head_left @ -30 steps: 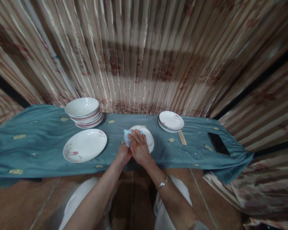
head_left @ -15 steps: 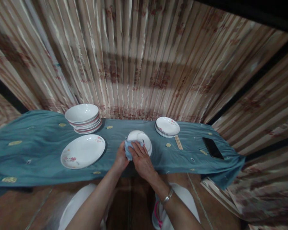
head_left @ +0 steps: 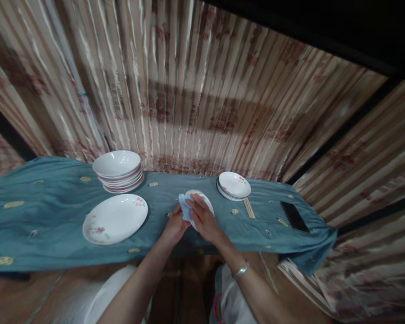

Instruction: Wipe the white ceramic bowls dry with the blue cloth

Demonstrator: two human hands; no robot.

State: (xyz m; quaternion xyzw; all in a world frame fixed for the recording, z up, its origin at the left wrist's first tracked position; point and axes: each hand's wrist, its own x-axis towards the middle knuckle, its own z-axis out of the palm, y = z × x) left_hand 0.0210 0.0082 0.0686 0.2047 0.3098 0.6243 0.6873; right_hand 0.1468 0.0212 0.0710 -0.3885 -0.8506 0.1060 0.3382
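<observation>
A small white plate (head_left: pixel 207 201) is held tilted over the cloth-covered table, partly hidden behind my hands. My left hand (head_left: pixel 176 226) grips its near left side, fingers closed and partly out of sight. Pressed against the plate is a crumpled light blue cloth (head_left: pixel 185 208), with my right hand (head_left: pixel 205 220) closed over it. To the left lies a large oval plate (head_left: pixel 116 219) with a floral pattern. Behind that stands a stack of white bowls (head_left: pixel 118 164).
Small floral plates (head_left: pixel 234 185) are stacked at the right back, with chopsticks (head_left: pixel 249 208) beside them. A black phone (head_left: pixel 294 217) lies farther right on the teal tablecloth (head_left: pixel 266 198). A pleated curtain (head_left: pixel 189 90) hangs behind the table.
My hands have turned the plate, so its foot ring no longer shows. The cloth and right hand have shifted on it. The whole view has tilted slightly.
</observation>
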